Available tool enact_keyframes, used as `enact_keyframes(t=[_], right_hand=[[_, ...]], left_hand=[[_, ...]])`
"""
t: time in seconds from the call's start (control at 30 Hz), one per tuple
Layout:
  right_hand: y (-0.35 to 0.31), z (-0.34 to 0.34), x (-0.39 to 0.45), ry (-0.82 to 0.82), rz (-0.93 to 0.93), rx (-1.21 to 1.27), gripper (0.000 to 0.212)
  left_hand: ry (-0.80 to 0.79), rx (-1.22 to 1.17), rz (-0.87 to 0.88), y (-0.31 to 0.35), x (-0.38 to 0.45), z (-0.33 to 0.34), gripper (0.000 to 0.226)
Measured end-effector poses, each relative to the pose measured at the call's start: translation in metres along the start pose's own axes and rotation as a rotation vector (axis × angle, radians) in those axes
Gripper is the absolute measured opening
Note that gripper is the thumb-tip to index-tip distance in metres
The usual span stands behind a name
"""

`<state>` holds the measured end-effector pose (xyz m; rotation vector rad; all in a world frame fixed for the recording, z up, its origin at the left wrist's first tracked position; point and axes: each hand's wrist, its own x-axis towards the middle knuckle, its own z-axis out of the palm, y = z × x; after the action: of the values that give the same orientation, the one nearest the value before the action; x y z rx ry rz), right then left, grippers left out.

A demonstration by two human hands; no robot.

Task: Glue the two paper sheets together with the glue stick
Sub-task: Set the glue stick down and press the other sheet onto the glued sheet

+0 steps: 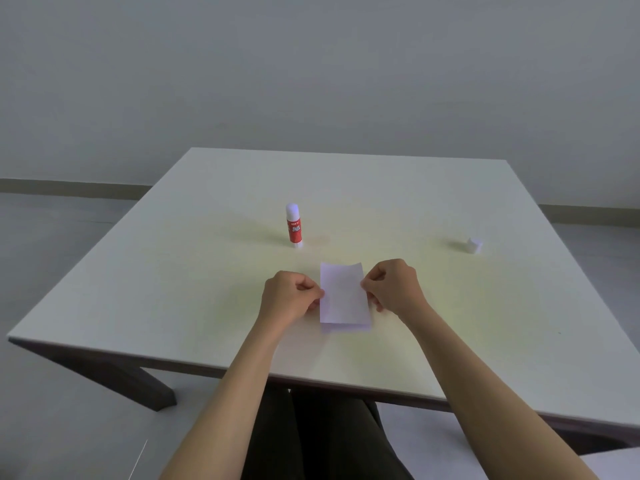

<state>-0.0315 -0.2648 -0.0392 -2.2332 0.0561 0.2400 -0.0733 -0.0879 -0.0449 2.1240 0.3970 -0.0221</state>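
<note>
A small white paper sheet (341, 294) is held over the table, and the edge of a second white sheet (346, 328) shows beneath its near end. My left hand (289, 297) pinches the top sheet's left edge. On the opposite edge, my right hand (393, 287) pinches it too. The glue stick (294, 226), red-labelled with its white glue exposed and no cap on, stands upright beyond the paper, slightly to the left. Its white cap (473, 245) lies far off to the right.
The white table (207, 289) has a dark frame and legs. A grey wall rises behind it, and grey floor shows on both sides. My legs in dark trousers are under the table's near edge.
</note>
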Motion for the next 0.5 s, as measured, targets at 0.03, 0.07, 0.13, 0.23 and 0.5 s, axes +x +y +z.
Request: enact_keyframes(t=[0.03, 0.07, 0.13, 0.23, 0.5], right_hand=[[-0.0004, 0.0004, -0.0006, -0.001, -0.005, -0.018, 0.011], [-0.0009, 0.0007, -0.0012, -0.002, -0.011, -0.034, 0.011], [-0.0021, 0.0017, -0.0024, -0.005, -0.024, -0.056, 0.011], [-0.0025, 0.0027, -0.0032, -0.004, -0.043, -0.083, 0.011], [-0.002, 0.0043, -0.0024, 0.004, -0.059, -0.105, 0.015]], left_hand=[[-0.006, 0.005, -0.001, -0.0002, 0.0, -0.0004, 0.016], [-0.01, 0.014, 0.001, -0.0002, 0.0003, -0.0005, 0.015], [-0.015, 0.041, 0.004, -0.0002, 0.0011, -0.0007, 0.015], [-0.022, 0.084, 0.01, 0.0003, 0.0027, 0.0001, 0.013], [-0.04, 0.154, 0.036, 0.0008, 0.006, 0.0015, 0.012]])
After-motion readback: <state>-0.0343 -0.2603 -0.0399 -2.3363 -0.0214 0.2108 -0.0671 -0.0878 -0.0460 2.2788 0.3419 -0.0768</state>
